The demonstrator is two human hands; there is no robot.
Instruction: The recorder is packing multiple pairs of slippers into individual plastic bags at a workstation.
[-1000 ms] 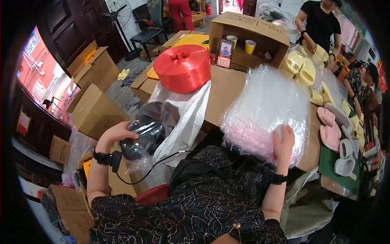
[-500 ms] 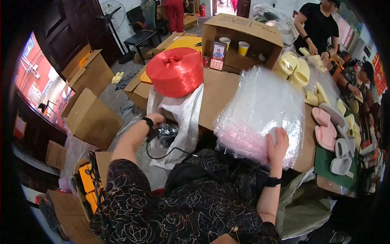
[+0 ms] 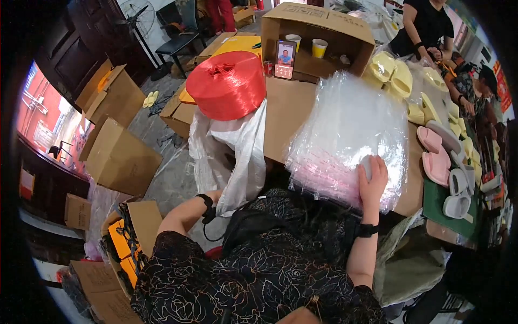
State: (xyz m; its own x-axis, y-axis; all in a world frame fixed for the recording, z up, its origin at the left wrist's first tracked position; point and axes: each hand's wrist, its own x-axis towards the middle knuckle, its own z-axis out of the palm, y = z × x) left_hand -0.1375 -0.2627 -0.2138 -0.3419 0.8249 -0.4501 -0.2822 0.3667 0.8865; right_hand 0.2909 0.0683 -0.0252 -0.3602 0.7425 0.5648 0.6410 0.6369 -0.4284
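My right hand rests at the near edge of a stack of clear plastic bags with pink printed ends. Its fingers curl round a small grey rounded thing, whose kind I cannot make out. At the left, my left hand reaches behind the lower part of a white woven sack, so its fingers are hidden. A thin black cable hangs beside that wrist. On top of the sack sits a big roll of shiny red plastic twine.
A phone stands against an open cardboard box holding paper cups. Yellow slippers, pink slippers and grey ones lie at the right. Cartons stand on the floor at the left. Co-workers are at the far right.
My left hand has drawn back toward me and gone behind the sack; the dark bundle beside it has passed out of sight. The right hand stays on the bags. My view has shifted slightly.
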